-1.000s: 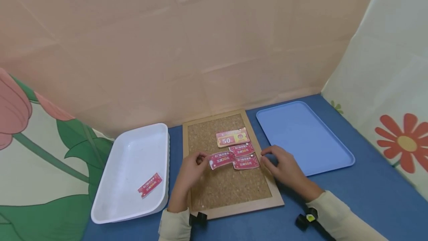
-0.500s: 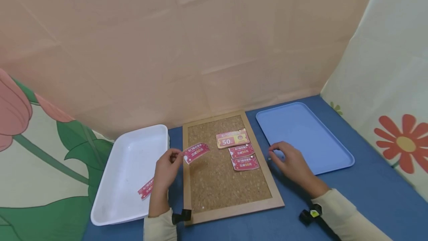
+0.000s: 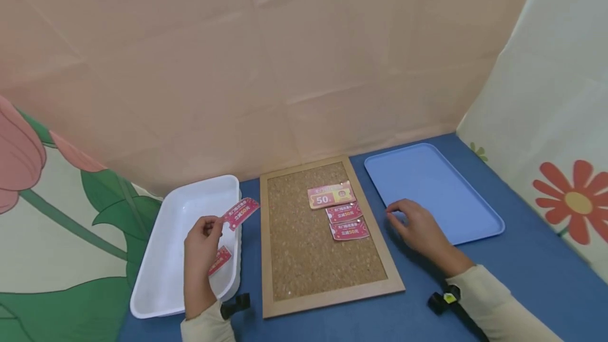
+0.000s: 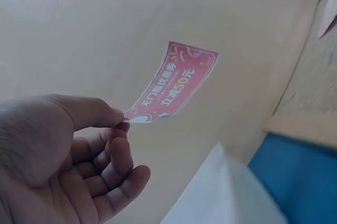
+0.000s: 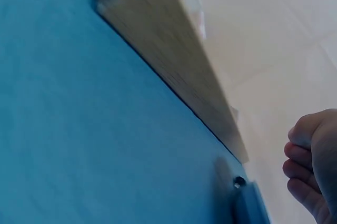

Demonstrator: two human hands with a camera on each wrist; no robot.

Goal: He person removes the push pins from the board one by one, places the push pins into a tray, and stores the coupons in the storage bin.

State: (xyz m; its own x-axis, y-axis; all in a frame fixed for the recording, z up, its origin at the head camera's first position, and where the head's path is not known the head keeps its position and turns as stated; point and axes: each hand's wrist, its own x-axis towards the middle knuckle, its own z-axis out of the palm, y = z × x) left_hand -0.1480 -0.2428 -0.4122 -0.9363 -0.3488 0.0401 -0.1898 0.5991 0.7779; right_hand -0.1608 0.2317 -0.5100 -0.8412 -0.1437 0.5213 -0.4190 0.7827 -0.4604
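Note:
Thumb and index finger of my left hand (image 3: 201,244) pinch one end of a red paper coupon (image 3: 241,212), held up over the white tray's right edge. The left wrist view shows this coupon (image 4: 176,84) curving away from the fingertips, its print facing up. Behind the left hand, another red coupon (image 3: 220,262) lies in the white tray (image 3: 163,257), partly hidden. My right hand (image 3: 420,228) hovers between the corkboard (image 3: 323,268) and the blue tray, fingers loosely curled, nothing visible in them. On the board sit a larger pink coupon (image 3: 331,195) and two smaller red coupons (image 3: 349,229).
The blue tray (image 3: 437,194) lies flat right of the corkboard. A raised wooden frame (image 3: 332,302) borders the board. Blue cloth (image 3: 370,321) covers the table. A beige sheet (image 3: 237,67) hangs behind. A small dark round thing (image 5: 239,182), unclear in kind, shows in the right wrist view.
My left hand has carried the red coupon leftward from over the corkboard to the white tray, now covering part of the coupon inside. My right hand has drawn back slightly right from the board.

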